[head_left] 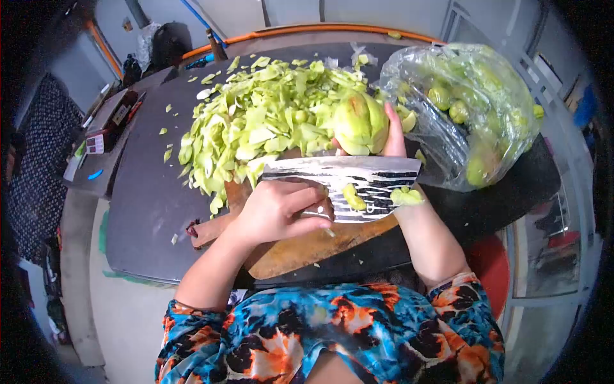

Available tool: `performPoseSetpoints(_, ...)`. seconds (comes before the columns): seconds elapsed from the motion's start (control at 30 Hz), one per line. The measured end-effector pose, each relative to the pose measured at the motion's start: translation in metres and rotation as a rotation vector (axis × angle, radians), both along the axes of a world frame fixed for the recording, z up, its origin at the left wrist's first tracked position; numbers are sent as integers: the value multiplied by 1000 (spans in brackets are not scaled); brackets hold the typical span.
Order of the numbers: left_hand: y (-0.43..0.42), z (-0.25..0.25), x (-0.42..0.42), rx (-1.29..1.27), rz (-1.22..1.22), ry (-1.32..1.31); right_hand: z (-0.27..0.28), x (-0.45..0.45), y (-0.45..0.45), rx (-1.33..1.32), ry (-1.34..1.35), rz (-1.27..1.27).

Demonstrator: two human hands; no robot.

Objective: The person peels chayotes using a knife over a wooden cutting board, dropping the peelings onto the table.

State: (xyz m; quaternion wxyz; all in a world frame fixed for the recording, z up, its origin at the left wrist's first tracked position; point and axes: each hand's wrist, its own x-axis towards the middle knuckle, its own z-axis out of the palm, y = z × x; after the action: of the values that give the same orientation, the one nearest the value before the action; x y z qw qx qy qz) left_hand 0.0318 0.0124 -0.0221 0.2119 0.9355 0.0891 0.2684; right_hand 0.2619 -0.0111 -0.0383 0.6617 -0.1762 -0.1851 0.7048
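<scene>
My left hand (pixel 283 208) is wrapped round the handle of a wide cleaver (pixel 377 176), its blade lying level above a wooden cutting board (pixel 300 253). Two bits of green slice cling to the blade. In my right hand (pixel 395 134) is a large peeled green fruit (pixel 359 125), held just beyond the blade; the blade hides part of that hand and wrist. Behind and left of the fruit spreads a big heap of thin green slices (pixel 268 115).
A clear plastic bag (pixel 492 96) with several green fruits lies at the right of the dark table (pixel 141 211). Scattered slices dot the table's left part. A side shelf (pixel 102 166) with boxes stands at the left, a red stool (pixel 491 272) below right.
</scene>
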Motion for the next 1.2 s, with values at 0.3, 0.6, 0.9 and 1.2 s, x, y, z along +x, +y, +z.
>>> performPoseSetpoints(0.3, -1, 2, 6, 74, 1, -18, -3, -11, 0, 17, 46, 36)
performPoseSetpoints(0.6, 0, 3, -2, 34, 95, 29, 1, -24, 2, -33, 35, -102)
performPoseSetpoints(0.9, -2, -1, 3, 123, 137, -72, -8, -25, 2, 63, 137, 23)
performPoseSetpoints(1.2, -2, 2, 4, 188, 227, -73, -17, -30, 9, 146, 258, 161)
